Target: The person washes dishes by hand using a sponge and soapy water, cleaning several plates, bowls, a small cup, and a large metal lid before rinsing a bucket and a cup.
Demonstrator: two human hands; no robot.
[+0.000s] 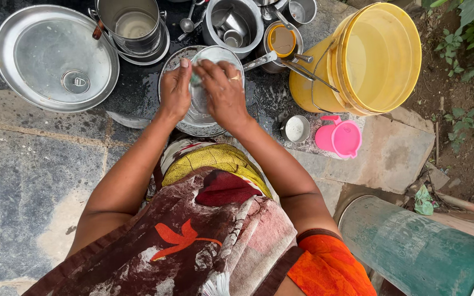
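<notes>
I see left hand (175, 90) gripping rim of small steel bowl (207, 82), held over steel plate (190, 123) below fingers. Right hand (225, 93) clenched on scrub pad (195, 78) inside bowl. I judge bowl light, stiff, wet-slippery; rim is best hold.

Soft even daylight, faint shadows; mild glare on steel plate (56, 57); sharp focus, slight edge distortion.
</notes>
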